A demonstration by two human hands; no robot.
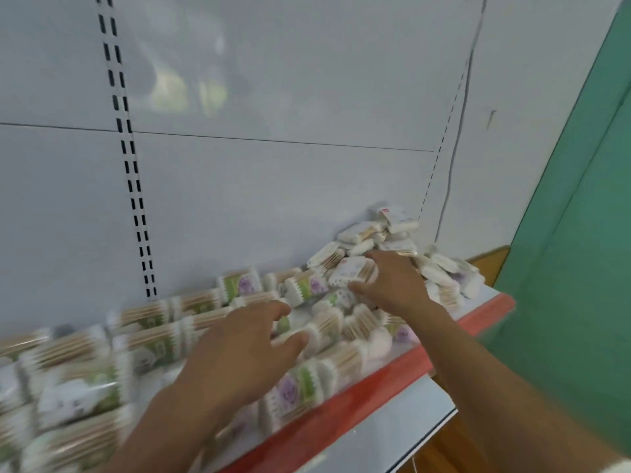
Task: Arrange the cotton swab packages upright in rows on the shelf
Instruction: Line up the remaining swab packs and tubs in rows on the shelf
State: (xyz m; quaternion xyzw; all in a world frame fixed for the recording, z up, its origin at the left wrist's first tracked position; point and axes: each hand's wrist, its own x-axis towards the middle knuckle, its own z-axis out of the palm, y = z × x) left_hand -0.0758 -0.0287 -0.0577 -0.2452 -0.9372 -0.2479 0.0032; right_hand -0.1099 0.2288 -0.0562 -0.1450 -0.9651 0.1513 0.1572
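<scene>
Many cotton swab packages lie on the shelf [382,380], which has a red front edge. Rows of packages [150,332] fill the left and middle, blurred by motion. A loose heap of packages [386,233] is piled at the right end against the back panel. My right hand [392,281] reaches into the heap and pinches one white package [351,271] between thumb and fingers. My left hand [246,349] hovers over the middle rows with fingers spread and relaxed, holding nothing.
A white back panel [273,182] with slotted uprights [133,186] rises behind the shelf. A green wall [573,233] stands to the right. A grey lower shelf edge [409,418] juts out below the red strip.
</scene>
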